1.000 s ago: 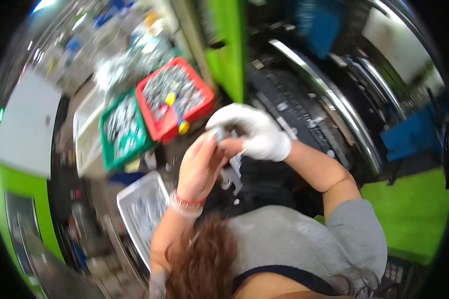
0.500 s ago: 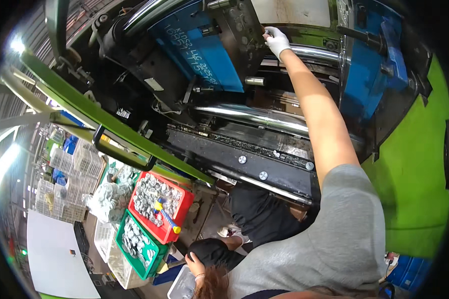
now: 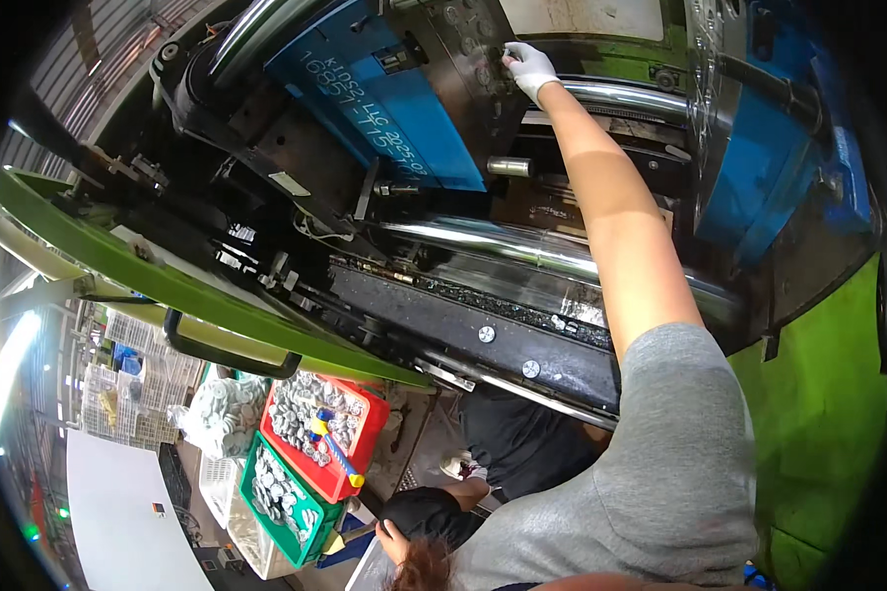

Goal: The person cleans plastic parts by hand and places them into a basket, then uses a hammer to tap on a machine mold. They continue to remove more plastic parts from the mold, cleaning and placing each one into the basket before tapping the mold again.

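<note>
My right hand (image 3: pixel 532 69), in a white glove with bare fingertips, reaches up to the dark metal mould face (image 3: pixel 468 84). Its fingers are pinched together at the round cavities, and whatever they hold is hidden. The mould sits on a blue steel block (image 3: pixel 384 118) with white handwriting. From the mould's lower corner juts a shiny guide pin (image 3: pixel 511 166). Low in the picture, my bare left hand (image 3: pixel 392 544) lies against black cloth (image 3: pixel 426 514), with its fingers stretched out.
Polished tie bars (image 3: pixel 503 241) cross the machine beneath my right arm. At right stands the other blue mould half (image 3: pixel 759 148). A green door frame (image 3: pixel 217 330) runs along the left. Red (image 3: pixel 370 438) and green (image 3: pixel 306 547) trays hold grey round parts; a blue-and-yellow hammer (image 3: pixel 337 451) lies on the red one.
My right hand has shifted slightly left, from the mould's edge onto its face. The view has turned a little, and my left hand stays by the black cloth.
</note>
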A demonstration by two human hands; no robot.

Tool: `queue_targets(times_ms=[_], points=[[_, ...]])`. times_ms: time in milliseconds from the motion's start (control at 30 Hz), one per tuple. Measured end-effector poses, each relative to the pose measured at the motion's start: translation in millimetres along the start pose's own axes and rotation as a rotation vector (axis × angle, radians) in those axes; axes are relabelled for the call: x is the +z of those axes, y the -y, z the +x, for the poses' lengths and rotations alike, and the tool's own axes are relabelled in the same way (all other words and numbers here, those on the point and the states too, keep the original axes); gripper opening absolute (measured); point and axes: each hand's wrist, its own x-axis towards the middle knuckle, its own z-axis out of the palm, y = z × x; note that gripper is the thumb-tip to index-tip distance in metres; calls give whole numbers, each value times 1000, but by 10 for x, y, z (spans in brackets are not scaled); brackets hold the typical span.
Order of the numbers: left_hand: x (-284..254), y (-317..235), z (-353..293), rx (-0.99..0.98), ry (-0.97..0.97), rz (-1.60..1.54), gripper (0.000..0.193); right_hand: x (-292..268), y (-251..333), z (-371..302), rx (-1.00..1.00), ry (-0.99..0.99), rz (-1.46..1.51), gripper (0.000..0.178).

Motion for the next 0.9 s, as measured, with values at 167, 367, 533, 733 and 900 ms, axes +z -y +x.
queue_targets(times_ms=[167, 367, 533, 733, 900], points=[[-244, -1160, 72, -396, -195, -423, 47, -25, 23, -55, -31, -34, -34, 35], [-386, -1369, 96, -409, -99, -341, 54, -10, -53, 29, -27, -8, 25, 34], [-478, -1609, 130, -383, -98, -200, 54, 29, 41, 1, -34, -15, -46, 33], [-335, -1230, 143, -284, -69, -113, 54, 50, 160, -91, -198, -169, -275, 35], [-83, -748, 218, -438, -79, -367, 53, 47, 62, -47, -220, -197, -205, 32]])
